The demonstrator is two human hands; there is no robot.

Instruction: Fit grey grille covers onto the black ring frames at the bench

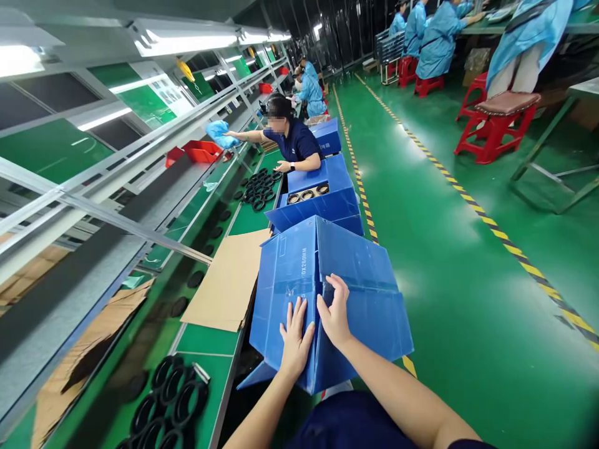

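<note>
A blue corrugated plastic box (285,268) stands in front of me, its two top flaps folded inward and meeting along a middle seam. Printed text and strips of clear tape show on it. My left hand (296,340) lies on the left flap close to the seam, fingers spread. On the right flap rests my right hand (336,315), its fingers bent and the thumb apart from them, by the seam. A dark gap or patch shows beside the right fingers. An outer side flap sticks out at the lower left.
Left is a green workbench (206,340) with black rings (182,399) and a cardboard sheet (227,280). Beyond my box stands an open blue box (318,209) holding rings. A co-worker (294,137) reaches across the line with a blue bundle (219,133). Red stools (500,131) stand right.
</note>
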